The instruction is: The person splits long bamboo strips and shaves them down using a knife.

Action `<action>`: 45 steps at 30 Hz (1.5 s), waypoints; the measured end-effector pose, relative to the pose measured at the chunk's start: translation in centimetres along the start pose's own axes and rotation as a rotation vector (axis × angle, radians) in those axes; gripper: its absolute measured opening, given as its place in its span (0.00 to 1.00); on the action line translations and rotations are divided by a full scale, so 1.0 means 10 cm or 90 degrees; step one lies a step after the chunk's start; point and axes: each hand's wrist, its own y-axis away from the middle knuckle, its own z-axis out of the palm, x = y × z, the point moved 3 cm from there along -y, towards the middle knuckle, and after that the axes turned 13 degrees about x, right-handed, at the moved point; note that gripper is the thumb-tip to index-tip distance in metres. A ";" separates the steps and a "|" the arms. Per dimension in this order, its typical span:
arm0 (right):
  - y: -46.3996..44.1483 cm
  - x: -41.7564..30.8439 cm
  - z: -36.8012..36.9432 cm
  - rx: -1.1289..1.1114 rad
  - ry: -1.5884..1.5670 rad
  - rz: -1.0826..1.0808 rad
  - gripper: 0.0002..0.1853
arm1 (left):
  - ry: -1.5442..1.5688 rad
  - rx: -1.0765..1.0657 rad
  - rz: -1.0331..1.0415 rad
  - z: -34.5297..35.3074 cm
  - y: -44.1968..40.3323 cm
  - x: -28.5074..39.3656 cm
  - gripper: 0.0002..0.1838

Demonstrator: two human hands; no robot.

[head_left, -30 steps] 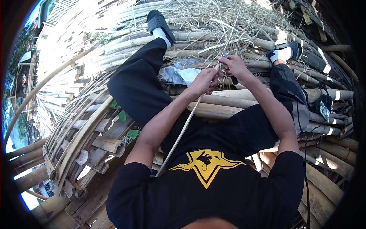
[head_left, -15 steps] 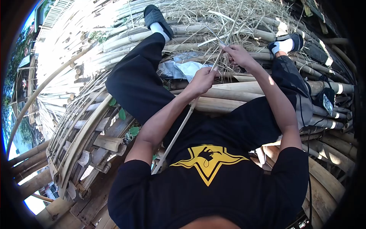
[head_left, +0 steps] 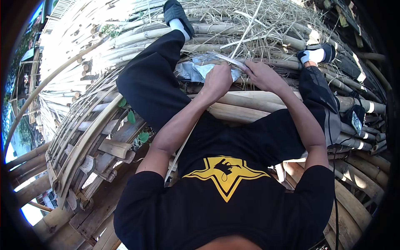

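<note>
My left hand [head_left: 218, 80] is closed around a long, thin bamboo strip [head_left: 245, 33]. The strip slants from the straw at the top, through the fist, and down past my left forearm to my shirt. Close beside it, my right hand [head_left: 265, 76] grips a knife [head_left: 227, 58], its handle mostly covered by the fingers. The pale blade points up and left, crossing the strip just above my left fist. Whether the edge is biting into the strip cannot be made out.
Bamboo poles [head_left: 239, 102] lie under and around my outstretched legs. A crumpled silvery sheet [head_left: 193, 71] lies behind my left hand. Loose straw and shavings [head_left: 271, 31] cover the poles ahead. Split bamboo pieces [head_left: 96, 137] are stacked at the left.
The knife hand has come down and inward, with the blade now across the strip near my left fist. My left hand has moved slightly up and turned knuckles upward.
</note>
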 end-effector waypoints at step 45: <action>-0.35 0.98 -0.33 0.195 0.082 0.091 0.21 | -0.098 -0.054 0.017 -0.07 0.20 -0.09 0.10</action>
